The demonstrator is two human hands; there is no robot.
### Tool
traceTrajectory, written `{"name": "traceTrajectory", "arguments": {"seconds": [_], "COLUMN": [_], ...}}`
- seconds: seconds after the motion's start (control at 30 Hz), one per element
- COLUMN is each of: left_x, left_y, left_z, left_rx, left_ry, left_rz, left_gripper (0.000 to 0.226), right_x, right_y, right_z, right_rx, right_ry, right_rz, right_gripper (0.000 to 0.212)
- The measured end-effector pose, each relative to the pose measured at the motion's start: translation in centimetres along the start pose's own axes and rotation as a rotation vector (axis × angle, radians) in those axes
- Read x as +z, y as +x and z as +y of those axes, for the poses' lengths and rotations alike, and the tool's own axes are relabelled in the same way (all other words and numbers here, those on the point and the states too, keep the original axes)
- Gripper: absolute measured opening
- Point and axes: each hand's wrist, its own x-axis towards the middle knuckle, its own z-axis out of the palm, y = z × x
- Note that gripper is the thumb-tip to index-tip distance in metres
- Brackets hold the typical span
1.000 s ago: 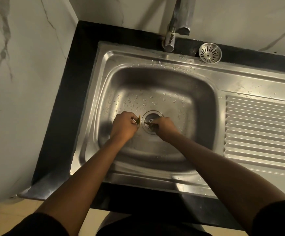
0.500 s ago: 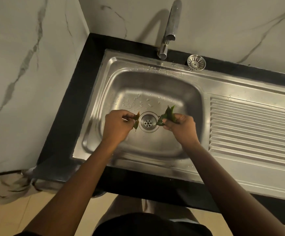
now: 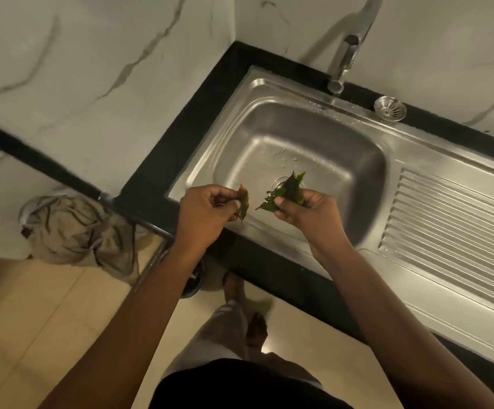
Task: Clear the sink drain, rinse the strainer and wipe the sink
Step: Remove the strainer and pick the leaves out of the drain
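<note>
The person stands at the near edge of a steel sink (image 3: 269,134) set into a black counter (image 3: 207,113) in the corner of a marble-walled room. Both hands are raised over the near side of the basin, a little apart from each other.

The left hand (image 3: 207,215) has its fingers curled in, pinching a brownish-yellow leaf (image 3: 243,202) between thumb and fingertips, so that the leaf hangs down on the hand's right side. The right hand (image 3: 309,215) is closed round a clump of wet green leaves (image 3: 288,191), which stick up and out to the left past the thumb.

Just behind that green clump the drain (image 3: 278,181) shows only as a sliver of its ring; the rest is hidden by the leaves. Water drops speckle the basin floor on the far side of it.

The strainer (image 3: 389,108) is out of the drain, sitting on the far rim of the sink just to the right of the tap (image 3: 344,63). To the right of the basin runs the ridged draining board (image 3: 452,228).

On the pale tiled floor to the left, against the wall, lies a crumpled tan bag (image 3: 77,231). The person's bare feet (image 3: 257,329) show below, near the counter's front.
</note>
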Motion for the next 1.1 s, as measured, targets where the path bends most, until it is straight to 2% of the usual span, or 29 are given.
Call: {"name": "traceTrajectory", "arguments": {"seconds": [0.2, 0.3, 0.37, 0.43, 0.57, 0.73, 0.8, 0.93, 1.1], "left_x": [-6.1, -8.9, -10.5, -12.0, -14.5, -16.4, -16.6, -16.4, -15.1], "left_y": [-4.8, -6.9, -8.1, -8.9, -9.5, -9.1, -8.7, -7.5, -5.5], "left_z": [-4.0, -6.8, -8.9, -11.2, -16.9, -25.7, -29.4, -36.2, -42.7], "left_rx": [-0.061, -0.141, -0.202, -0.248, -0.374, -0.478, -0.527, -0.618, -0.758], "left_ry": [-0.025, -0.013, -0.015, 0.001, -0.034, -0.037, -0.046, -0.041, -0.125], "left_rz": [0.166, 0.245, 0.298, 0.323, 0.363, 0.38, 0.393, 0.385, 0.415], "left_gripper": [0.017, 0.012, 0.018, 0.03, 0.032, 0.05, 0.041, 0.007, 0.004], "right_x": [6.2, 9.3, 11.5, 13.8, 18.2, 22.8, 24.3, 27.1, 29.2], "right_y": [-4.2, -5.8, -6.4, -6.7, -6.3, -3.4, -1.8, 1.7, 6.2], "right_z": [0.6, 2.4, 4.3, 6.6, 11.8, 19.9, 23.0, 29.1, 36.6], "right_rx": [0.078, 0.129, 0.171, 0.224, 0.316, 0.441, 0.494, 0.52, 0.537], "right_ry": [0.043, -0.005, -0.066, -0.121, -0.243, -0.374, -0.41, -0.458, -0.563], "right_rz": [-0.186, -0.287, -0.333, -0.35, -0.332, -0.293, -0.259, -0.239, -0.21], "right_gripper": [0.015, 0.014, 0.016, 0.017, 0.025, 0.037, 0.042, 0.042, 0.043]}}
